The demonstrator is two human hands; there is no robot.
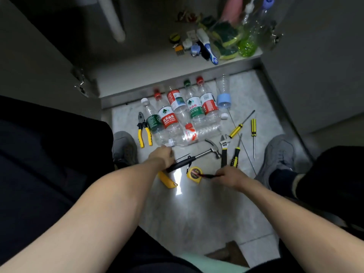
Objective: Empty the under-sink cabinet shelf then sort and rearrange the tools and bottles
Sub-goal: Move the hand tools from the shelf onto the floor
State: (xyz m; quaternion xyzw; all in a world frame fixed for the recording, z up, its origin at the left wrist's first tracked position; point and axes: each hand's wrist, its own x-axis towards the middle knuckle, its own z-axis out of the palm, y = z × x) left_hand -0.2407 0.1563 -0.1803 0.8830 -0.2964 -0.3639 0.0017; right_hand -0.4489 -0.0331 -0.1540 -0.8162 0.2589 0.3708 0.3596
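On the floor in front of the cabinet lie several empty plastic bottles [171, 117] side by side. My left hand [161, 155] grips the black handle of a claw hammer [199, 155]. My right hand [229, 177] pinches a thin red-and-black tool [209, 175] that lies across a yellow tape measure [195, 173]. A yellow utility knife [167, 180] sits just below my left hand. Yellow-handled pliers [144, 131] lie to the left of the bottles. An adjustable wrench [224, 148] and three yellow-black screwdrivers [239, 127] lie at the right.
The cabinet shelf [149, 62] holds green sponges [226, 36], a blue-white brush [209, 49], a green spray bottle [249, 39] and small items. A white drain pipe [113, 18] hangs at the left. Open cabinet doors stand on both sides. My grey shoes [277, 154] flank the tools.
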